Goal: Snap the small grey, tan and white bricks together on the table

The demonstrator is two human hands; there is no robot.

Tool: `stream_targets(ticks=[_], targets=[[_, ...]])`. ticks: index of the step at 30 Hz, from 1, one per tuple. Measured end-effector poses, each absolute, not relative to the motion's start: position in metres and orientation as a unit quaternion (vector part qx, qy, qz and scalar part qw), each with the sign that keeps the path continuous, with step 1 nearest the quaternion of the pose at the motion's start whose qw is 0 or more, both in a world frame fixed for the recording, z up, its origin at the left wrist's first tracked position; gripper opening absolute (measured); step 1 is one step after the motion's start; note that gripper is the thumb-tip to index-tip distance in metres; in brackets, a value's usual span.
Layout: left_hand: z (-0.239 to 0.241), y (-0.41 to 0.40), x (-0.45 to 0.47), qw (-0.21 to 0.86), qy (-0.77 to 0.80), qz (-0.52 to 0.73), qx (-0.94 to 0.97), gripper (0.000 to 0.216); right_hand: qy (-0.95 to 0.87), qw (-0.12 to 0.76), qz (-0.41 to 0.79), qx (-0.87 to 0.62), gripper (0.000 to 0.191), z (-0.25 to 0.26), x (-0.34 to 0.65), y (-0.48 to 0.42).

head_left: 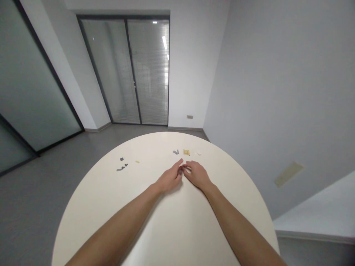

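My left hand (171, 178) and my right hand (196, 174) meet over the middle of the round white table (177, 229). Their fingertips are pinched together around something small, mostly hidden by the fingers and too small to name. Just beyond the hands lie grey strip-like pieces (175, 152) and a tan, squarish piece or cluster (186, 152). To the right of that are small white pieces (198, 153).
On the table's left side are small dark grey pieces (122, 159), a grey strip (119, 170) and a small yellowish piece (137, 161). The table's curved far edge faces a glass door (148, 74). A wall (277, 92) stands to the right.
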State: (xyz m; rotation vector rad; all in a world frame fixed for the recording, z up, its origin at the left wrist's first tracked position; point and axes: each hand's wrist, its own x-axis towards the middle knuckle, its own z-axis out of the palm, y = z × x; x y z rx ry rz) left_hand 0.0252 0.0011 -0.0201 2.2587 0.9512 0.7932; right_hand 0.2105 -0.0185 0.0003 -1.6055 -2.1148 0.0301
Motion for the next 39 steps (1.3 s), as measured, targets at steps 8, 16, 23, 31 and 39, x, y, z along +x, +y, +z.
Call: stream_targets(ticks=[8, 16, 23, 31, 39], targets=[[-0.027, 0.005, 0.026, 0.324, 0.337, 0.327, 0.821, 0.070, -0.776, 0.259, 0.035, -0.574, 0.020, 0.002, 0.209, -0.021], [-0.022, 0.006, 0.027, 0.296, 0.341, 0.360, 0.817, 0.056, -0.767, 0.271, 0.048, -0.579, 0.017, 0.001, 0.205, -0.020], [-0.014, 0.008, 0.016, 0.090, 0.444, 0.319, 0.833, 0.024, -0.766, 0.294, 0.064, -0.568, 0.016, 0.000, 0.206, -0.019], [-0.007, 0.000, 0.017, 0.072, 0.469, 0.288, 0.832, 0.023, -0.771, 0.293, 0.064, -0.562, 0.019, 0.006, 0.200, -0.019], [-0.004, -0.002, 0.015, 0.071, 0.459, 0.292, 0.836, 0.020, -0.780, 0.312, 0.043, -0.541, 0.019, 0.009, 0.197, -0.021]])
